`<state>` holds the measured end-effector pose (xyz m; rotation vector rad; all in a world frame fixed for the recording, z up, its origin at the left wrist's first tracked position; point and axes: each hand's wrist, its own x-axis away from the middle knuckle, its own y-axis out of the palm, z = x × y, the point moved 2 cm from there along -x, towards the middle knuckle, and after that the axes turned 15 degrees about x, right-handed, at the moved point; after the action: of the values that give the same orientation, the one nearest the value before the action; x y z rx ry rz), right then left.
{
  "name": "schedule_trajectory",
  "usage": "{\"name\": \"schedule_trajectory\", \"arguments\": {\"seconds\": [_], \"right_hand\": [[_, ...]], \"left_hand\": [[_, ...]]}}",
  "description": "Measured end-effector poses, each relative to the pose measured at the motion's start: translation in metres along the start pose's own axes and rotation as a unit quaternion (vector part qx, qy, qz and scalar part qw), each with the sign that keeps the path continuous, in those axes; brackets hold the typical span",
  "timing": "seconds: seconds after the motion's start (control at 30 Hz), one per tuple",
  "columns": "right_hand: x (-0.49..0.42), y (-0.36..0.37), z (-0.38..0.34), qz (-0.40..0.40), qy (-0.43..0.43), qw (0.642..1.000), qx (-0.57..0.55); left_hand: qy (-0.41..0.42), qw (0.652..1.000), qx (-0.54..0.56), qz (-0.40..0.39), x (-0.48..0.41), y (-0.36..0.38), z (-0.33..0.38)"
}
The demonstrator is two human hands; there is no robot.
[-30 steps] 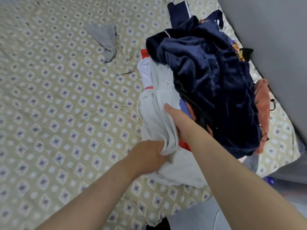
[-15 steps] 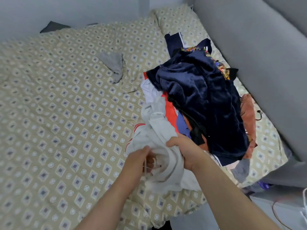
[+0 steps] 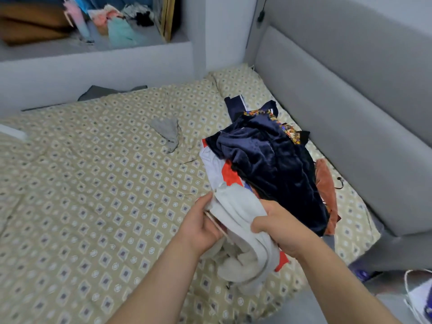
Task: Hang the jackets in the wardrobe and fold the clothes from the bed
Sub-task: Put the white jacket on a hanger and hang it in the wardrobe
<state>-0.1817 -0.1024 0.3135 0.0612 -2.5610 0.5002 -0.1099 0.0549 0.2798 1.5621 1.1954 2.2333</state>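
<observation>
Here, the left hand and right hand are both gripping a bunched white garment beside the clothes pile on the patterned bedspread.

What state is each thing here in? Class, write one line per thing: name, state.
white garment: bunched, unfolded
left hand: grips the white garment
right hand: grips the white garment
navy garment: crumpled atop the pile, unfolded
grey cloth: crumpled, alone on the bedspread
rust garment: crumpled at the pile's edge
</observation>
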Motion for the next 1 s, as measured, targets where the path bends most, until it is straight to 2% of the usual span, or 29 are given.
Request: {"name": "schedule_trajectory", "arguments": {"seconds": [0.1, 0.2, 0.37, 0.53, 0.63, 0.73, 0.83, 0.9, 1.0], "right_hand": [[0.035, -0.003, -0.024, 0.036, -0.011, 0.998, 0.043], [0.07, 0.003, -0.044, 0.068, -0.016, 0.996, 0.052], [0.125, 0.028, -0.073, 0.133, -0.044, 0.988, 0.067], [0.184, 0.058, -0.104, 0.204, -0.071, 0.976, 0.042], [0.217, 0.065, -0.109, 0.218, -0.082, 0.972, -0.034], [0.25, 0.061, -0.112, 0.298, -0.106, 0.94, -0.126], [0.282, 0.056, -0.121, 0.356, -0.159, 0.895, -0.216], [0.305, 0.054, -0.127, 0.381, -0.198, 0.867, -0.254], [0.339, 0.051, -0.126, 0.434, -0.195, 0.831, -0.289]], "left_hand": [[-0.022, 0.997, -0.038, -0.065, 0.029, 0.021, 0.002], [-0.031, 0.992, -0.103, -0.071, 0.057, 0.046, 0.004], [-0.001, 0.971, -0.208, -0.114, 0.119, 0.069, 0.001], [0.019, 0.963, -0.185, -0.195, 0.17, 0.078, 0.005], [0.019, 0.946, -0.174, -0.271, 0.207, 0.091, -0.002], [-0.007, 0.922, -0.185, -0.339, 0.241, 0.104, -0.019], [-0.023, 0.892, -0.266, -0.365, 0.272, 0.119, -0.048], [-0.001, 0.867, -0.333, -0.371, 0.293, 0.128, -0.069], [0.075, 0.808, -0.429, -0.396, 0.326, 0.139, -0.099]]}}
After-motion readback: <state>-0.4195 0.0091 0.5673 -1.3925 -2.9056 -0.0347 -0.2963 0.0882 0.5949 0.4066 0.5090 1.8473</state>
